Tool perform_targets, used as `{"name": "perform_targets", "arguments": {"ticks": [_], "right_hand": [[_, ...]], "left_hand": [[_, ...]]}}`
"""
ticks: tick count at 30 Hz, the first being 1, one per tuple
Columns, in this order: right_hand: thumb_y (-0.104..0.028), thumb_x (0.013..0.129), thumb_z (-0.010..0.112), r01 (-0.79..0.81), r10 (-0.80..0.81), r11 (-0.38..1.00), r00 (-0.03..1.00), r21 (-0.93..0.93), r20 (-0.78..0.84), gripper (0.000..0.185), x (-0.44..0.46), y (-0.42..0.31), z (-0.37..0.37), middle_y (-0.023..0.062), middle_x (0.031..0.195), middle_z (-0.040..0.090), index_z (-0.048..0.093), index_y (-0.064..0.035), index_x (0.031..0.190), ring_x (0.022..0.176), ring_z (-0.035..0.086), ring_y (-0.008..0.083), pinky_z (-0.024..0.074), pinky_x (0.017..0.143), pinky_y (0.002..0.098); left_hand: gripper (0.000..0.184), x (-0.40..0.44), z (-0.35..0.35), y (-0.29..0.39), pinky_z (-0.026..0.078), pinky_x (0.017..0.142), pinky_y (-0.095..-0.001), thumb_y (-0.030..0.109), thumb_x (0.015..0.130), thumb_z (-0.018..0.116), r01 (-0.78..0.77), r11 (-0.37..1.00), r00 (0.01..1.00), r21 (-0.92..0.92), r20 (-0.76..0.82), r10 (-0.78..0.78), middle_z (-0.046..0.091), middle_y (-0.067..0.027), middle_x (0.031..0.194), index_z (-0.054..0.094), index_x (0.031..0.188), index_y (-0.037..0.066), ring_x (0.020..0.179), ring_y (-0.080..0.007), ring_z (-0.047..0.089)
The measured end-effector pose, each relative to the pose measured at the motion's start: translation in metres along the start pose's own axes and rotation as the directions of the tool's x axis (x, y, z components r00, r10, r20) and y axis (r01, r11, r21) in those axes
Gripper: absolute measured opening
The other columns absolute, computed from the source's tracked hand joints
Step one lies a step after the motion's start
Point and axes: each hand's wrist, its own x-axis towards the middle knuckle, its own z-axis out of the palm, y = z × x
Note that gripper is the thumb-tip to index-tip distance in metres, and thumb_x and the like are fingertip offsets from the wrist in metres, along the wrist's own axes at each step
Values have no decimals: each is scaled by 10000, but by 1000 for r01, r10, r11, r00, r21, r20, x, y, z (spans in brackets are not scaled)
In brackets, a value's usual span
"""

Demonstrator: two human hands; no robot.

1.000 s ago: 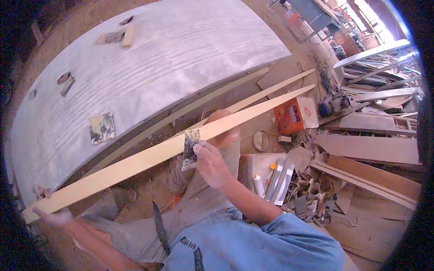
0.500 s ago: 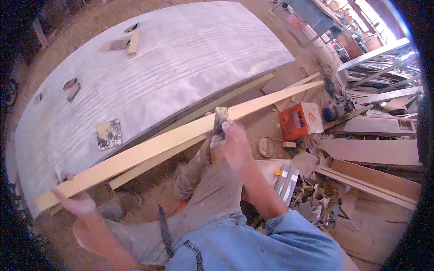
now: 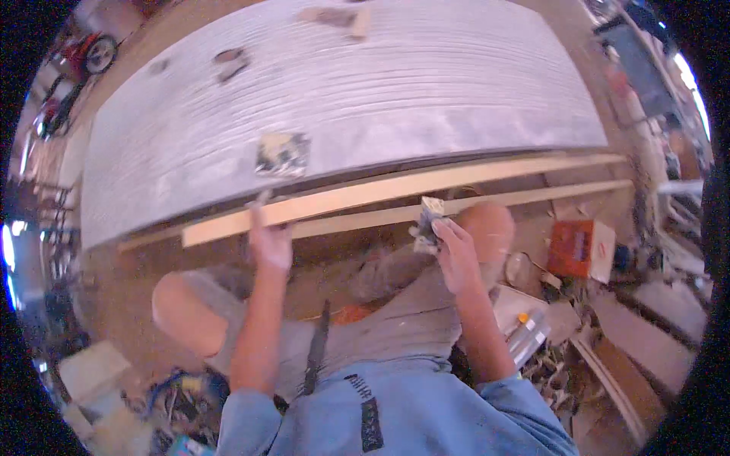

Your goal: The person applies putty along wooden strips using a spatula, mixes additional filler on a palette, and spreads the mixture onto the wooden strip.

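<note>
A long pale wooden strip [image 3: 350,195] lies slantwise in front of me, along the near edge of a large greyish-white board. Near its left end, my left hand [image 3: 270,239] grips it, with the thumb on the far side and the fingers partly hidden. My right hand [image 3: 458,258] pinches a folded, dark-blotched piece of sandpaper [image 3: 430,224], held apart from the strip, near my knee. A second wooden strip [image 3: 532,197] runs behind and below the first. On the board rests another blotched square sheet [image 3: 282,155].
The ridged board [image 3: 426,91] fills the far side, with offcuts [image 3: 338,19] on it. To the right stand an orange box [image 3: 572,249] and a heap of scraps [image 3: 566,365]. Tangled cables [image 3: 186,395] lie at lower left; a wheeled vehicle [image 3: 99,53] stands far left.
My view has swung left. The sandpaper has come away from the strip and is now lower, beside my knee. My left hand has closed round the strip, which lies more level in view.
</note>
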Motion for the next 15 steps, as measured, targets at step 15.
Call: {"name": "perform_targets", "arguments": {"ticks": [15], "right_hand": [[-229, 958, 611, 363, -745, 186, 658, -913, 110, 336, 2, -29, -47, 185, 1162, 647, 635, 39, 1160, 1123, 582, 323, 426, 1011, 382]], "left_hand": [[749, 14, -64, -58, 512, 964, -478, 531, 922, 611, 345, 939, 901, -18, -275, -336, 512, -197, 1332, 352, 1411, 26, 1220, -331, 539]]}}
